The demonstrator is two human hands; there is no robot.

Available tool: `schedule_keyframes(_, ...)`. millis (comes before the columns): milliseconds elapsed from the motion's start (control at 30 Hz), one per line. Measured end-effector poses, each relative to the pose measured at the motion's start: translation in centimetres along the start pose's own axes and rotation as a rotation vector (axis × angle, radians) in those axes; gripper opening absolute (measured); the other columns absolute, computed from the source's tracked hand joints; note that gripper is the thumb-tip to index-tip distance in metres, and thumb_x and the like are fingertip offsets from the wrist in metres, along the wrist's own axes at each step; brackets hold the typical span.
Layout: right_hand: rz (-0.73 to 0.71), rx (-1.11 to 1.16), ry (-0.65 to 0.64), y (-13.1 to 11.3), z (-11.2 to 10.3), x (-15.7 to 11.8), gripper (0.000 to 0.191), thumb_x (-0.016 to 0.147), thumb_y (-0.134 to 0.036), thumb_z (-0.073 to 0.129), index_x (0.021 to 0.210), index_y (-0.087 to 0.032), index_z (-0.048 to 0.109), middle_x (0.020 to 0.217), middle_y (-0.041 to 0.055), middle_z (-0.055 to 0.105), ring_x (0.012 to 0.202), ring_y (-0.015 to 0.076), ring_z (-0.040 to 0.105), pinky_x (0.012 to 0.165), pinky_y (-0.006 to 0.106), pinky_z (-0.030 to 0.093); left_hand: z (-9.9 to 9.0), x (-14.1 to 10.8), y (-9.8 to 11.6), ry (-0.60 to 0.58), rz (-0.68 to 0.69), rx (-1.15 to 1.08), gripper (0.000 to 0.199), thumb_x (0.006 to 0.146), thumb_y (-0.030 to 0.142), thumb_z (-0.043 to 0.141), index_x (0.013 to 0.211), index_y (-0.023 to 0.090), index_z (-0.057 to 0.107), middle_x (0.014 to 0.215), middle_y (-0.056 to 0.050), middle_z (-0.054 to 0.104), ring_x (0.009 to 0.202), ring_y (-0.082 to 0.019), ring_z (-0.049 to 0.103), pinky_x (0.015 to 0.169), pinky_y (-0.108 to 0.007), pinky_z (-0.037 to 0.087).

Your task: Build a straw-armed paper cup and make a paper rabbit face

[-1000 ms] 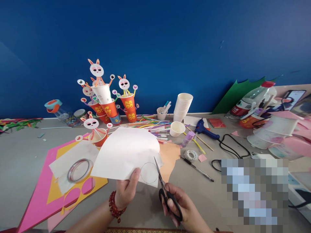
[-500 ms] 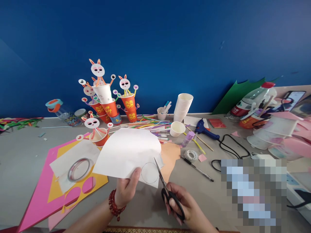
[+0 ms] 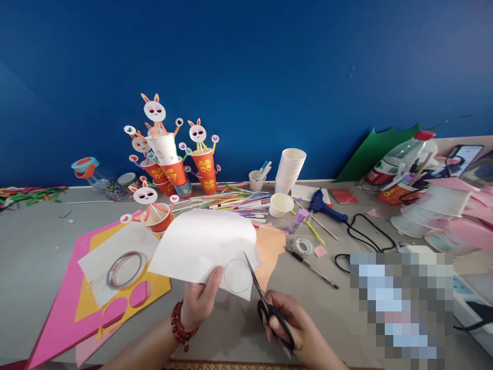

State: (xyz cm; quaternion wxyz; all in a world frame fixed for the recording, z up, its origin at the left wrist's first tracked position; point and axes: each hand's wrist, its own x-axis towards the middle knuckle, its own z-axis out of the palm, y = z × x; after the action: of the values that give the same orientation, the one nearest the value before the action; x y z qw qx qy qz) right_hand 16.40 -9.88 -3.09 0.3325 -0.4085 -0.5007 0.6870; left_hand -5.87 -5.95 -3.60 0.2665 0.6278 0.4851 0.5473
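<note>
A sheet of white paper (image 3: 200,241) is pinched by my left hand (image 3: 202,298) at its near edge, thumb on top. Near the sheet's right corner a circle is drawn in thin dark line, just right of my thumb. My right hand (image 3: 288,321) grips a pair of black-handled scissors (image 3: 259,287), fingers through the loops. Their blades look closed or nearly so, and they point up and left along the paper's right edge, beside the circle. Beneath the sheet, a piece of pale orange paper (image 3: 271,246) shows on the right.
Rabbit-faced cups (image 3: 204,164) stand at the back left. Left lie coloured sheets (image 3: 57,303) and a tape roll (image 3: 111,277). Behind the paper are many coloured sticks and pens (image 3: 231,203). A pen (image 3: 318,272), glue gun (image 3: 327,208) with cable and stacked paper cups (image 3: 290,169) are on the right.
The far edge of the white paper has dipped slightly toward me. The scissors and my right hand have shifted very slightly; both hands keep their hold.
</note>
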Motion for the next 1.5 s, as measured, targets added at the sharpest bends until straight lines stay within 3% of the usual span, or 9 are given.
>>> schedule_keyframes(267,0.001,-0.032,0.021,-0.7,-0.3,-0.2,0.062,0.071,-0.080,0.062,0.067,-0.021,0.046,0.054,-0.0033,0.050,0.043,0.0074,0.036,0.042,0.021,0.027,-0.1,-0.1,0.0,-0.004,-0.030,-0.005,0.026,0.089,0.030,0.064,0.103,0.012,0.076,0.104,-0.012,0.078,0.102,-0.027,0.073,0.098,-0.033,0.057)
schedule_keyframes(467,0.034,-0.074,0.009,-1.6,-0.6,-0.2,0.065,0.066,-0.083,0.063,0.065,-0.020,0.047,0.056,-0.0020,0.050,0.051,0.0104,0.041,0.048,0.022,0.030,-0.4,0.4,0.5,-0.074,-0.016,0.001,0.024,0.091,0.029,0.061,0.096,0.013,0.078,0.095,-0.011,0.079,0.088,-0.024,0.076,0.089,-0.030,0.060)
schedule_keyframes(700,0.067,-0.076,-0.002,-1.4,-1.0,-0.2,0.064,0.066,-0.082,0.064,0.066,-0.021,0.045,0.057,-0.0025,0.050,0.053,0.0110,0.042,0.050,0.023,0.031,-0.5,0.7,0.7,-0.071,0.001,0.021,0.024,0.090,0.029,0.062,0.101,0.013,0.077,0.101,-0.012,0.078,0.095,-0.027,0.074,0.095,-0.034,0.058)
schedule_keyframes(1000,0.093,-0.137,-0.005,-1.5,-1.5,-0.3,0.062,0.069,-0.079,0.064,0.065,-0.021,0.043,0.057,-0.0035,0.047,0.053,0.0107,0.041,0.051,0.023,0.031,-0.5,1.3,1.4,-0.173,-0.027,-0.059,0.024,0.094,0.027,0.056,0.094,0.015,0.077,0.087,-0.007,0.078,0.080,-0.022,0.073,0.089,-0.032,0.059)
schedule_keyframes(1200,0.085,-0.159,-0.028,-1.6,-1.7,-0.2,0.065,0.065,-0.083,0.061,0.064,-0.022,0.039,0.055,-0.0043,0.046,0.051,0.0096,0.038,0.048,0.023,0.029,-0.7,1.5,1.5,-0.206,-0.073,-0.065,0.028,0.095,0.032,0.054,0.095,0.015,0.077,0.085,-0.008,0.078,0.080,-0.022,0.072,0.087,-0.033,0.059)
schedule_keyframes(1500,0.097,-0.189,-0.046,-1.6,-2.5,-0.3,0.054,0.070,-0.067,0.068,0.065,-0.023,0.038,0.055,-0.0050,0.047,0.050,0.0091,0.036,0.047,0.022,0.027,-0.8,1.6,1.5,-0.223,-0.096,-0.026,0.031,0.094,0.037,0.056,0.104,0.016,0.076,0.082,-0.009,0.078,0.096,-0.028,0.073,0.093,-0.037,0.058)
